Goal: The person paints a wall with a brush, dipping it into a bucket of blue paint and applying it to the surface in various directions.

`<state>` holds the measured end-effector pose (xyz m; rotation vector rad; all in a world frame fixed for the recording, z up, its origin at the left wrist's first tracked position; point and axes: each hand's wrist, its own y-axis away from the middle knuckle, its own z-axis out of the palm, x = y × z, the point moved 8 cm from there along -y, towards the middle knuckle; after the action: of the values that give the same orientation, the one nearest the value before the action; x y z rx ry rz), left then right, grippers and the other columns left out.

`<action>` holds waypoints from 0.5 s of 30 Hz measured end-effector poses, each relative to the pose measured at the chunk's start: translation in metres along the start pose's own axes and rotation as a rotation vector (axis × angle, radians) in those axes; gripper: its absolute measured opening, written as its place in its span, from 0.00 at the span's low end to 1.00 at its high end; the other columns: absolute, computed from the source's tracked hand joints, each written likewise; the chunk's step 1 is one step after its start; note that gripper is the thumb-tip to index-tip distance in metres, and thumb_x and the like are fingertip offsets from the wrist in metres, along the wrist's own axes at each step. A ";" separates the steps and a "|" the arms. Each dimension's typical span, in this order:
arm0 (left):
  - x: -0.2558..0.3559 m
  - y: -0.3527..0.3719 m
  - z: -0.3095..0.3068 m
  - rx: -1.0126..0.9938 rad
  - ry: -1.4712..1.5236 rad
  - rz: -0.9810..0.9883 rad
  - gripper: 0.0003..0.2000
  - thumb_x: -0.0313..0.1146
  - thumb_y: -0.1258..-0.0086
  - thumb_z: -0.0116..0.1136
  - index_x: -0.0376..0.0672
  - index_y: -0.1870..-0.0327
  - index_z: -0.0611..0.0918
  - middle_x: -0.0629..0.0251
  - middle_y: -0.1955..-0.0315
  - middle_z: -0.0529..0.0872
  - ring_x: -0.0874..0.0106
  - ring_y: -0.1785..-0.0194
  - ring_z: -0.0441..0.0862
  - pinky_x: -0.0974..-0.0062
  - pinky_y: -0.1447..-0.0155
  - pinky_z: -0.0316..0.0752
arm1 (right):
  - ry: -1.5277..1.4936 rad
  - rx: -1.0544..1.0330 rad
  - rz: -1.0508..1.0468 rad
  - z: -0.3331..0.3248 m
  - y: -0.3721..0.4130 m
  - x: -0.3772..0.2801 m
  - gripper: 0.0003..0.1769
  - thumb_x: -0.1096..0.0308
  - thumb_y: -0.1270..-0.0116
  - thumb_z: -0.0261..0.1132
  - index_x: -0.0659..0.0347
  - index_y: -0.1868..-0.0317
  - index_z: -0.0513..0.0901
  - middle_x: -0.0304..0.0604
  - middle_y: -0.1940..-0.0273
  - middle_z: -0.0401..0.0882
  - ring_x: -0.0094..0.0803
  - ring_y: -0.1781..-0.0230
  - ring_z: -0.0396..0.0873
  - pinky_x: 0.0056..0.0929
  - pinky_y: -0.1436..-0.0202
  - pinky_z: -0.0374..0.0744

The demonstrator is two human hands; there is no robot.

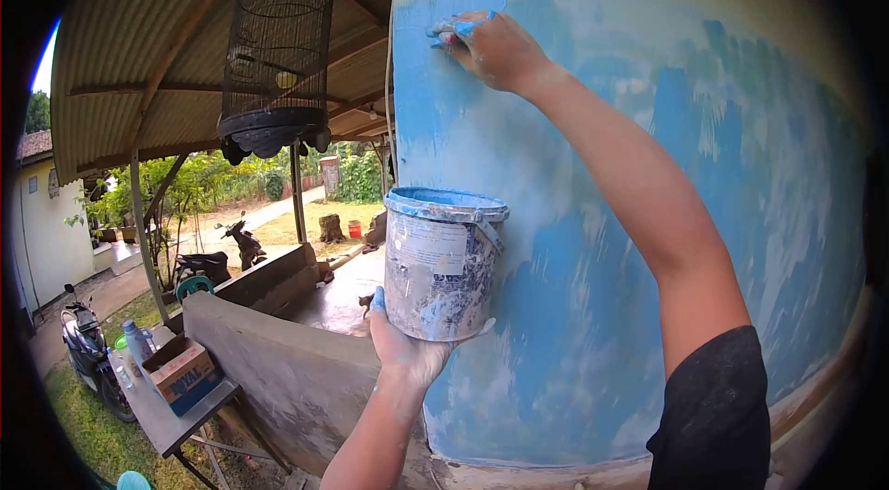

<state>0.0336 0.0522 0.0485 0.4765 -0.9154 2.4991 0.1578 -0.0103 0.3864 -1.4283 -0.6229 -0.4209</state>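
From below, my left hand is wrapped round the base of a paint-smeared bucket, which is upright with blue paint round its rim. High on the wall, near its left edge, my right hand is closed on something I cannot make out, with blue paint on the fingers. The wall carries patchy blue paint, with a brighter blue area beside and below my right hand and a pale unpainted band above. Most of what my right hand grips is hidden by the fingers.
A birdcage hangs at the upper left. Below it runs a low concrete wall. A small table at the lower left bears a cardboard box and bottles. Motorbikes and a cat are farther off.
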 end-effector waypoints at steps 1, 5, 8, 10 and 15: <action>0.000 -0.001 -0.001 -0.007 0.015 0.000 0.33 0.58 0.16 0.30 0.50 0.17 0.63 0.48 0.21 0.65 0.39 0.22 0.67 0.16 0.29 0.59 | 0.039 0.006 0.063 0.005 -0.008 0.015 0.12 0.56 0.21 0.63 0.53 0.53 0.88 0.44 0.59 0.90 0.43 0.56 0.88 0.44 0.56 0.86; 0.000 -0.004 0.001 -0.044 0.034 -0.016 0.33 0.57 0.16 0.31 0.49 0.18 0.64 0.49 0.21 0.66 0.41 0.22 0.68 0.20 0.28 0.62 | 0.188 0.022 -0.019 0.016 0.006 -0.002 0.13 0.56 0.23 0.64 0.53 0.53 0.90 0.41 0.59 0.91 0.38 0.49 0.87 0.40 0.53 0.86; 0.001 -0.008 -0.008 -0.009 0.046 -0.032 0.35 0.60 0.17 0.27 0.51 0.16 0.61 0.49 0.20 0.63 0.37 0.22 0.65 0.13 0.31 0.56 | 0.187 -0.049 -0.145 0.021 0.038 -0.043 0.13 0.62 0.28 0.66 0.59 0.54 0.92 0.40 0.58 0.92 0.36 0.49 0.88 0.37 0.54 0.87; 0.002 -0.009 -0.008 -0.005 0.048 -0.031 0.34 0.60 0.17 0.27 0.51 0.16 0.61 0.49 0.20 0.63 0.37 0.22 0.65 0.13 0.31 0.56 | 0.096 -0.156 -0.229 0.017 0.051 -0.068 0.11 0.67 0.32 0.66 0.61 0.56 0.92 0.43 0.57 0.92 0.38 0.51 0.89 0.38 0.56 0.87; 0.005 -0.006 -0.008 0.013 -0.022 -0.007 0.34 0.59 0.16 0.27 0.52 0.16 0.61 0.50 0.19 0.63 0.38 0.21 0.65 0.12 0.30 0.56 | 0.129 -0.098 -0.218 0.007 0.018 -0.057 0.08 0.69 0.33 0.67 0.61 0.62 0.91 0.47 0.57 0.91 0.42 0.55 0.90 0.42 0.57 0.88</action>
<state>0.0313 0.0629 0.0482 0.5109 -0.9046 2.4998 0.1235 -0.0070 0.3366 -1.4181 -0.6628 -0.7188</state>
